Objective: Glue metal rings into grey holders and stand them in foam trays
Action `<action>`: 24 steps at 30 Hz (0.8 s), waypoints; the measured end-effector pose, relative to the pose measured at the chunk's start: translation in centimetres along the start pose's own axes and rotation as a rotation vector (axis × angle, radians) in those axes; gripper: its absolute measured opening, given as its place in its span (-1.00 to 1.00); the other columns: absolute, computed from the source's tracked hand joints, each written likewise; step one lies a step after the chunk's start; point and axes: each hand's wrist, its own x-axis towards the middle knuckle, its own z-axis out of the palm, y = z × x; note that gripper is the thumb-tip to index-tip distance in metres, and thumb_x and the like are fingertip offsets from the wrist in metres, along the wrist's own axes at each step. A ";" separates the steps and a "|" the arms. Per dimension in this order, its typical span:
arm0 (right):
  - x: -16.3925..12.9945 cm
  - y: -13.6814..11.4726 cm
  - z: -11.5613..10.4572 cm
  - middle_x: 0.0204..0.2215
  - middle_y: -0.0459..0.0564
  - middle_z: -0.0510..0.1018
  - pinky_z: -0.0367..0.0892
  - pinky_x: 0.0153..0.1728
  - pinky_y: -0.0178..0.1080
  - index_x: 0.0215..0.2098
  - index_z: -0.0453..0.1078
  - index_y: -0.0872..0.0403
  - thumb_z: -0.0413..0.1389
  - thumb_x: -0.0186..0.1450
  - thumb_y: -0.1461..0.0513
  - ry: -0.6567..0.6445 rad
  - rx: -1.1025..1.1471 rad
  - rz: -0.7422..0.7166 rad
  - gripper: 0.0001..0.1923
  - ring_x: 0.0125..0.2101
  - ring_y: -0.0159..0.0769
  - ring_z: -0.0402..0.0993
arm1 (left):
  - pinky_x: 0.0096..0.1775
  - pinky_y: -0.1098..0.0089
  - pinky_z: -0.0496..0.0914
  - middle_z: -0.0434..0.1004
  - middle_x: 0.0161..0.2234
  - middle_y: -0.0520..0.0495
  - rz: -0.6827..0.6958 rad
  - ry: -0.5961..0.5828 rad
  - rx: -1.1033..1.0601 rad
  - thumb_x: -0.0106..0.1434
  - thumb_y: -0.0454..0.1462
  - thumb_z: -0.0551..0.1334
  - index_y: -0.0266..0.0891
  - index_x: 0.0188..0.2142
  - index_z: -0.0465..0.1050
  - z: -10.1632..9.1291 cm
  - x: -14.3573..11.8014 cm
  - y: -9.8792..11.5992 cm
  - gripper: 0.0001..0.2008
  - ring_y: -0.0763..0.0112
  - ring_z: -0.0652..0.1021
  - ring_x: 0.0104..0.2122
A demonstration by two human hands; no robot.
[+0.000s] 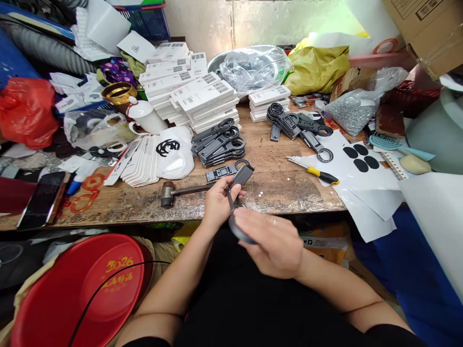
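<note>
Near the table's front edge, my left hand (219, 200) is closed around a grey plastic part with a flat bar and a round end (243, 176). My right hand (273, 241) lies over the round end, its fingers pressed together and gripping that end from above; it is slightly blurred. Just behind them, a similar grey part (220, 172) lies flat on the table. To the left of my left hand rests a mallet (167, 194), its handle reaching toward my fingers. A pile of like grey parts (220, 142) sits farther back.
White boxes (206, 96) are stacked at the back. More grey parts (289, 120) lie right of centre. A yellow-black screwdriver (321, 175) touches white paper bearing black ovals (360, 165). At left are a phone (41, 200) and orange rings (87, 193); below stands a red basin (47, 308).
</note>
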 end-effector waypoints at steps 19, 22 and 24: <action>1.9 8.7 -3.1 -0.30 0.00 0.67 0.60 -0.47 -0.10 -0.21 0.55 0.00 0.31 0.21 -0.31 0.217 0.807 1.089 -0.40 -0.48 -0.20 0.62 | -0.12 0.31 0.59 0.75 -0.19 -0.17 -0.064 -0.496 -0.172 0.38 -0.06 0.41 -0.25 0.05 0.59 -2.1 -2.3 0.8 -0.62 0.21 0.73 -0.21; 1.8 9.1 -2.7 -0.35 -0.01 0.66 0.61 -0.48 -0.09 -0.24 0.55 0.01 0.29 0.22 -0.32 0.285 0.715 1.097 -0.40 -0.48 -0.16 0.64 | 0.05 0.22 0.54 0.72 -0.05 -0.19 0.050 -0.335 0.067 0.42 -0.07 0.33 -0.20 0.11 0.57 -1.2 -2.2 1.4 -0.63 0.15 0.70 -0.06; 1.9 8.9 -2.2 -0.39 -0.01 0.65 0.63 -0.46 -0.09 -0.24 0.57 0.02 0.29 0.22 -0.32 0.348 0.642 1.092 -0.40 -0.45 -0.12 0.67 | 0.19 0.16 0.44 0.65 0.10 -0.22 0.208 -0.203 0.274 0.39 -0.10 0.36 -0.16 0.16 0.55 -0.2 -2.1 1.6 -0.60 0.08 0.62 0.09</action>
